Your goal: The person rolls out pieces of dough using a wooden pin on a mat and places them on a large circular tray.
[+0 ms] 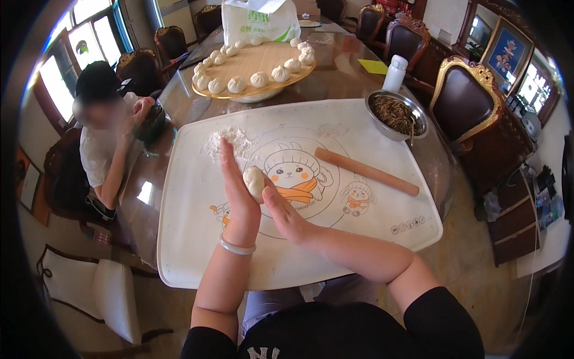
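Between my two palms a rounded lump of white dough (253,181) is held upright above the mat. My left hand (234,185) presses its left side, fingers straight and pointing away from me. On the other side my right hand (286,216) rests against it, the thumb near its lower end; its far fingers are partly hidden. Under both hands lies a white mat (311,257) with cartoon drawings. A patch of flour (230,142) is spread just beyond my left fingertips. To the right of my hands a wooden rolling pin (368,172) lies slantwise on the mat.
A metal bowl (385,131) of brown chopped filling stands at the mat's far right corner. Farther back, a round woven tray (257,61) carries several pleated buns, near a white bottle (395,73) and a white bag (260,24). Another person (104,131) sits at the left.
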`<state>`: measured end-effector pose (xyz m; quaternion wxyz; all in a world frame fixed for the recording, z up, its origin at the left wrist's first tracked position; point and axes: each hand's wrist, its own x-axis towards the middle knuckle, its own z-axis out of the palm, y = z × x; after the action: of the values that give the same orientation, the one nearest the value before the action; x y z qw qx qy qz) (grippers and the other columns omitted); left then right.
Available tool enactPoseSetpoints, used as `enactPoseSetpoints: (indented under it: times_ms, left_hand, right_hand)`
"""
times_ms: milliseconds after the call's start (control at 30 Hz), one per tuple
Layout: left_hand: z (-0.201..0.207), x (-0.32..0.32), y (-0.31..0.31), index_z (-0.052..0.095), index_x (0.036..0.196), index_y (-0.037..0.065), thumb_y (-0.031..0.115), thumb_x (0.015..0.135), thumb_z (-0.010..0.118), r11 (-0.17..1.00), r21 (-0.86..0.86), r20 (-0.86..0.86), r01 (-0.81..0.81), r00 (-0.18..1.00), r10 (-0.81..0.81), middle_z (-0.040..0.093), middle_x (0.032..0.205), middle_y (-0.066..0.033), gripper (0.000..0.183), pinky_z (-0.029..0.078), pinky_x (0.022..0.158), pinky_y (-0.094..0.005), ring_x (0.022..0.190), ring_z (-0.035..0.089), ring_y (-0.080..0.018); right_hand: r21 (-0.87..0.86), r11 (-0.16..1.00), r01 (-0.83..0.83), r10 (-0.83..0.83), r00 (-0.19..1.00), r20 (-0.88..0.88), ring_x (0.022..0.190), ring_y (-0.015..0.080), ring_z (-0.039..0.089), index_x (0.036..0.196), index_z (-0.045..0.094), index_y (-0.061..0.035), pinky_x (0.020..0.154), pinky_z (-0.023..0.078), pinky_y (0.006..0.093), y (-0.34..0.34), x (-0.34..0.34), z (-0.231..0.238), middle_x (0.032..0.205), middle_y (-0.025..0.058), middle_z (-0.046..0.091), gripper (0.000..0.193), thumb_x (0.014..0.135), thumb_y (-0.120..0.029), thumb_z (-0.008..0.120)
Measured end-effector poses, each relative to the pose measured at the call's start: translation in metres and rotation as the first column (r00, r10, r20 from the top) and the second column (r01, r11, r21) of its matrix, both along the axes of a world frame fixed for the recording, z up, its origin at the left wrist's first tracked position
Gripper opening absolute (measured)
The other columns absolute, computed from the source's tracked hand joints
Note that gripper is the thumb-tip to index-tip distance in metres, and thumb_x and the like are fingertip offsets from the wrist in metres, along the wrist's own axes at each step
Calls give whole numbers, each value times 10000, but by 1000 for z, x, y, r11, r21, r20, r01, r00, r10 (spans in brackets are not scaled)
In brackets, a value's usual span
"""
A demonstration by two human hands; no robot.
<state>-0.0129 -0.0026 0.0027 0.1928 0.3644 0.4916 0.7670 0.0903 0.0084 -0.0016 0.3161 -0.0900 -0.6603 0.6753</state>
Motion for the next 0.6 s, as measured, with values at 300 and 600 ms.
enactPoseSetpoints:
  times_ms: [300,600]
  left_hand:
    - [-17,68,-5,131,1428,23,417,976,188,912,-50,-242,407,881,-406,177,1477,-141,602,79,1113,-332,1371,140,-255]
    - [-6,8,4,283,1382,44,487,950,184,919,179,518,350,761,-391,301,1417,-126,626,250,1069,-368,1297,301,-262]
  right_hand:
    - [-420,861,289,-352,933,-80,1360,189,166,1413,184,-24,1107,123,334,76,13,8,1458,114,220,693,946,-535,213]
    - [447,857,257,-285,958,-5,1340,296,230,1378,251,7,1085,99,453,12,-5,-14,1428,170,271,599,960,-420,288]
